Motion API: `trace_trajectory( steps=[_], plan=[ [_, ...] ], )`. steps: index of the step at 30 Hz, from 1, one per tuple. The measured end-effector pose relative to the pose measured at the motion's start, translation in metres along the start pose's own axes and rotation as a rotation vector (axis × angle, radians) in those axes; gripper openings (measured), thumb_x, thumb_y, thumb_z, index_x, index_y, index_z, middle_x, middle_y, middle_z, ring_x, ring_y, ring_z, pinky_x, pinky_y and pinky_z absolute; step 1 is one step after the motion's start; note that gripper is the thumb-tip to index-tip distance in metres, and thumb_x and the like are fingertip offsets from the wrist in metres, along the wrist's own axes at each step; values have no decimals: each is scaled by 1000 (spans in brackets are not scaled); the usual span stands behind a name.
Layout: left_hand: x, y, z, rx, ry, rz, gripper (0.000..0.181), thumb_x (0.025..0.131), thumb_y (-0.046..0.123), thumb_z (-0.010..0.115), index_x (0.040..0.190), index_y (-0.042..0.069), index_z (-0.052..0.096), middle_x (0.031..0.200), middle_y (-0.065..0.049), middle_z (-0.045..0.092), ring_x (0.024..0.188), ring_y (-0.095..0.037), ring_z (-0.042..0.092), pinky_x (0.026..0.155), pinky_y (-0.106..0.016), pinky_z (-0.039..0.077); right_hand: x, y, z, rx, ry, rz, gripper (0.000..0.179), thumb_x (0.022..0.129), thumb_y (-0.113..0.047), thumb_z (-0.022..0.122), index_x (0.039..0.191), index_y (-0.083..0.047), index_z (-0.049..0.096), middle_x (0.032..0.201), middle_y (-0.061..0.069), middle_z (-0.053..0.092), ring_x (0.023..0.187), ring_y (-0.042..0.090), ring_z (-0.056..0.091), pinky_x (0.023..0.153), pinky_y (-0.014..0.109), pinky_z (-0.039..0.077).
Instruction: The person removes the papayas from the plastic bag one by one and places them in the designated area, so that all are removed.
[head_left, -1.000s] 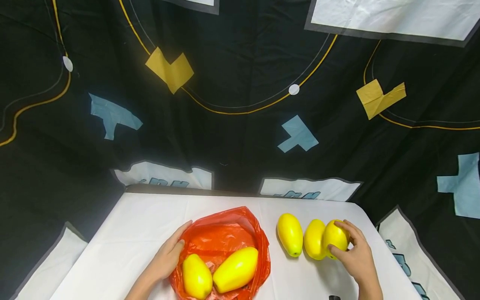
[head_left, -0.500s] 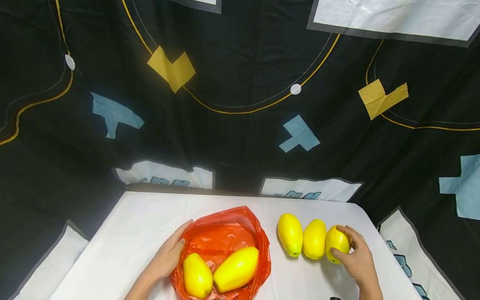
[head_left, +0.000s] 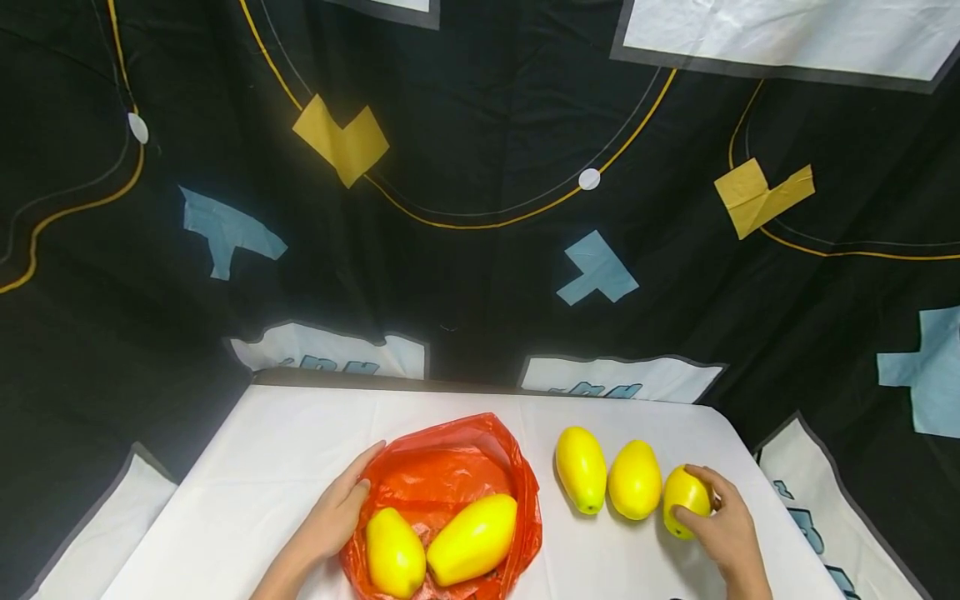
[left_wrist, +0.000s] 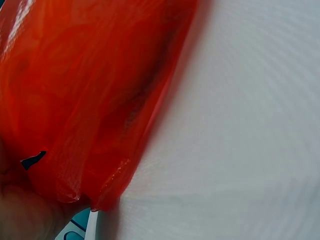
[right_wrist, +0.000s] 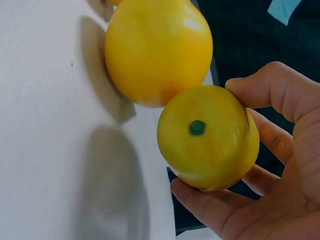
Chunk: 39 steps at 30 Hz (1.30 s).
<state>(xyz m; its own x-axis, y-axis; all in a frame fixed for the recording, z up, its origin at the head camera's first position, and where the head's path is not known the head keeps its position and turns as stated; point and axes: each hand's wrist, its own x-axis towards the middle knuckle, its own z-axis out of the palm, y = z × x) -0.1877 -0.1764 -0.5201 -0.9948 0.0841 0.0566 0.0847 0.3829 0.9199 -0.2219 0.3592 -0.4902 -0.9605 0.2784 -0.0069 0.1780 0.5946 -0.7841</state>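
Observation:
A red plastic bag [head_left: 450, 458] stands open-mouthed on the table, with two oblong yellow fruits [head_left: 472, 540] inside. My left hand [head_left: 333, 512] grips the bag's left rim, thumb over the edge; the left wrist view shows the thin plastic [left_wrist: 100, 100] gathered at the thumb. At the right, my right hand [head_left: 723, 517] holds another oblong yellow fruit [right_wrist: 200, 140] between thumb and fingers, its small green stem nub toward the wrist camera. A shadow lies on the cloth apart from this fruit. Two more yellow fruits, one of them a plump one [head_left: 634, 481], lie just left of that hand.
A white cloth covers the table [head_left: 300, 425]. Behind it hangs a dark curtain [head_left: 465, 292] with yellow and blue tape marks. A small dark object barely shows at the bottom edge, near the right wrist.
My right hand has drawn its fruit to the right and toward me, away from the middle fruit, so a gap now shows between them. The left hand and the bag stay put.

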Motion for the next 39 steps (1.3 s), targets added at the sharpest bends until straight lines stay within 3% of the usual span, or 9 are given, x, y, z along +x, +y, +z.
trace_trajectory(
  steps=[6, 19, 33, 39],
  plan=[
    [-1, -2, 1, 8, 11, 4, 53, 103, 6, 36, 153, 23, 32, 154, -5, 36, 142, -33, 30, 113, -58, 18, 1, 5, -2, 7, -7, 12, 75, 71, -7, 79, 140, -3, 47, 151, 26, 28, 138, 46, 23, 111, 63, 24],
    [-3, -1, 2, 4, 5, -19, 53, 104, 7, 36, 153, 24, 32, 155, -3, 36, 142, -31, 30, 113, -57, 19, 5, 14, 0, 9, -79, 129, 79, 75, -11, 81, 144, -8, 42, 155, 28, 17, 136, 50, 18, 108, 67, 24],
    [-4, -1, 1, 8, 12, -1, 52, 104, 7, 36, 153, 23, 32, 155, -4, 36, 142, -32, 30, 114, -57, 18, 6, 18, 3, 13, -112, 129, 80, 76, -13, 80, 144, -6, 39, 153, 30, 16, 135, 51, 17, 109, 68, 22],
    [-1, 0, 1, 11, 9, 5, 52, 104, 7, 36, 153, 25, 32, 155, -6, 35, 142, -34, 29, 113, -58, 18, 2, 10, -1, -14, -74, 126, 82, 78, -19, 79, 146, -5, 37, 153, 30, 19, 135, 51, 17, 109, 67, 22]
  ],
)
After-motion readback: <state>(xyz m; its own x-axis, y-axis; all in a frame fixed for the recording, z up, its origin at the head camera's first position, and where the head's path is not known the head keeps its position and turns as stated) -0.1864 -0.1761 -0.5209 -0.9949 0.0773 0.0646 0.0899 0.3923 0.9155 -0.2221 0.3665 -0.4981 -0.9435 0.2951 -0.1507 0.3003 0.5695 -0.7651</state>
